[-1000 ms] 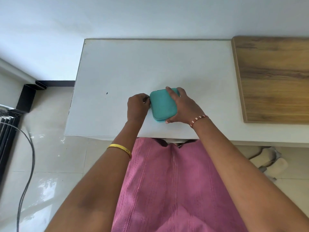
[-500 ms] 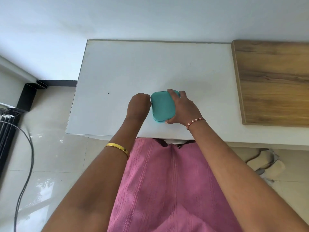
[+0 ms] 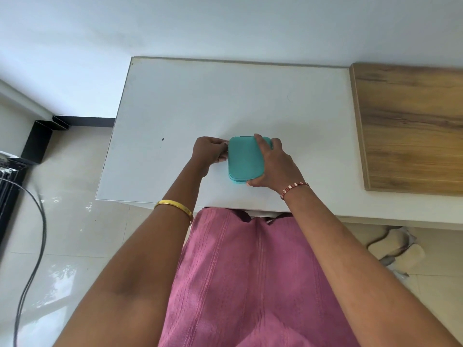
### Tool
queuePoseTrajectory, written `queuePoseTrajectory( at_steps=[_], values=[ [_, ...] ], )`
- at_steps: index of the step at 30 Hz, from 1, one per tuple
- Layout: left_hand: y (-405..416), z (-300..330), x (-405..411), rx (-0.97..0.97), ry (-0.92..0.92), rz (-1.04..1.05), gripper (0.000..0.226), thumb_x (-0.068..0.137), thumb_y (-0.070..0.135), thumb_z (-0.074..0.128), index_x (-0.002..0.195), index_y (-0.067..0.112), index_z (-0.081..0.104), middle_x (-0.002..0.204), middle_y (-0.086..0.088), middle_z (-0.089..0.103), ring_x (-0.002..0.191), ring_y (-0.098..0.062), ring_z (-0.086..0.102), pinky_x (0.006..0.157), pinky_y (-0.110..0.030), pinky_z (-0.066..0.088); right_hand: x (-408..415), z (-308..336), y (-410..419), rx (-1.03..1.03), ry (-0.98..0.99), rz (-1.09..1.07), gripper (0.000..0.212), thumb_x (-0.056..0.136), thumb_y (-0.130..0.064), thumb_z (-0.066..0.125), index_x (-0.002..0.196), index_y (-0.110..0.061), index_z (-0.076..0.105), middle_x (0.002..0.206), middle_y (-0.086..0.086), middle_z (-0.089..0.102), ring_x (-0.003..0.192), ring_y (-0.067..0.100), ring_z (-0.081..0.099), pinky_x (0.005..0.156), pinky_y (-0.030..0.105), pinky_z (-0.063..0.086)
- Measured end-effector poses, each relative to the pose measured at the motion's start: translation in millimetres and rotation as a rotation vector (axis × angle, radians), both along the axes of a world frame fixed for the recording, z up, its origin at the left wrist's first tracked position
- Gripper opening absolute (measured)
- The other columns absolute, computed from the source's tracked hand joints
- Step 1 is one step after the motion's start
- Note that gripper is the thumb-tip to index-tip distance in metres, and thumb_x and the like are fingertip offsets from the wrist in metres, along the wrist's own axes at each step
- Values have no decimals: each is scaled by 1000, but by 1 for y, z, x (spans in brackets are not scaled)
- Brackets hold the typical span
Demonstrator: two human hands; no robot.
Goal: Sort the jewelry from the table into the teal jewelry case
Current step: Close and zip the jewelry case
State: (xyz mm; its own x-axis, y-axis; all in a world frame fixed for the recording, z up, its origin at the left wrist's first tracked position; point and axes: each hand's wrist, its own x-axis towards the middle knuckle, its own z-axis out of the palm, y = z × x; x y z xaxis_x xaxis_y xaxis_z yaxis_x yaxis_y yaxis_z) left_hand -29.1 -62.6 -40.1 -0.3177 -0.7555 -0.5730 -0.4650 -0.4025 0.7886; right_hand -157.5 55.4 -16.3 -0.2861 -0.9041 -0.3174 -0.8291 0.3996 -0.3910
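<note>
Half-hidden case, cropped room

The right hand (image 3: 276,166) covers the teal case's (image 3: 244,159) right side; whatever the left fingers (image 3: 223,149) pinch is too small to tell.

White table (image 3: 175,108) (glossy tiled floor (image 3: 75,234) beneath).

Both my arms reach forward and converge over the surface (image 3: 250,91), elbows spread wide. My left hand (image 3: 209,152) is curled into a loose fist, knuckles up, its fingertips bunched at the left edge of the teal case (image 3: 244,159), pinching something too small to make out there. My right hand (image 3: 276,166) lies over the case's right side, index finger stretched along the top toward the far edge, thumb hooked round the near corner, a holding grip. Both wrists are fairly straight.
</note>
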Motion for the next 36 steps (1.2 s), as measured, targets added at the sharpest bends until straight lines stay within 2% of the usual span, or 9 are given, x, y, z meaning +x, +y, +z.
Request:
queuePoseTrajectory(
  at_steps=[4,8,11,15,20,24,30,34,36],
  values=[
    [-2,-2,-1,-231,-116,-63,21,87,-2,53,98,-3,70,74,-14,68,66,-23,61,76,-30,56,1,0,0,3,-1,-2,112,60,-33,84,147,-23,15,133,13,31,101,35,57,89,39,49],
    [7,0,-4,-492,-274,-153,25,82,-6,52,96,-1,72,92,-20,72,85,-30,66,73,-23,46,1,1,-2,18,14,-5,112,59,-34,85,147,-22,15,130,13,33,100,35,58,88,39,49],
    [15,-3,1,-578,-349,-203,27,83,-5,51,101,0,71,101,-19,71,97,-31,64,77,-22,42,2,2,-3,23,6,-16,113,58,-34,85,146,-21,16,130,14,33,100,35,58,88,40,49],
    [24,-2,13,-640,-410,-291,31,83,-6,50,103,3,71,103,-19,70,98,-34,62,78,-28,43,4,0,-3,5,-7,-26,112,58,-33,85,146,-21,17,130,14,32,100,37,57,88,40,49],
    [45,0,22,-659,-446,-367,31,79,-8,47,95,0,72,88,-21,67,85,-36,59,65,-29,34,5,1,-3,3,-7,-35,112,58,-33,85,146,-21,17,130,14,32,101,37,57,88,41,49],
    [57,3,27,-629,-500,-392,22,76,-9,43,77,-5,65,79,-21,60,71,-29,46,60,-30,27,5,2,-3,5,-2,-34,112,58,-33,85,146,-21,17,129,15,32,101,37,56,88,40,48],
    [73,3,38,-581,-461,-438,23,87,0,49,93,1,72,94,-17,67,90,-32,59,73,-33,42,7,5,-5,8,2,-44,113,58,-33,86,146,-21,16,130,15,32,103,38,56,89,41,47],
    [83,7,32,-542,-466,-427,22,90,8,51,82,-2,69,84,-20,67,83,-32,58,67,-33,37,7,7,-6,36,-40,-46,116,59,-32,86,148,-23,11,131,16,31,106,39,55,91,41,46],
    [82,9,30,-509,-440,-389,23,90,9,52,80,-2,70,83,-21,68,80,-33,59,68,-32,40,4,10,2,30,-153,-107,119,59,-30,86,148,-23,8,134,16,32,114,36,50,97,37,41]
  ],
)
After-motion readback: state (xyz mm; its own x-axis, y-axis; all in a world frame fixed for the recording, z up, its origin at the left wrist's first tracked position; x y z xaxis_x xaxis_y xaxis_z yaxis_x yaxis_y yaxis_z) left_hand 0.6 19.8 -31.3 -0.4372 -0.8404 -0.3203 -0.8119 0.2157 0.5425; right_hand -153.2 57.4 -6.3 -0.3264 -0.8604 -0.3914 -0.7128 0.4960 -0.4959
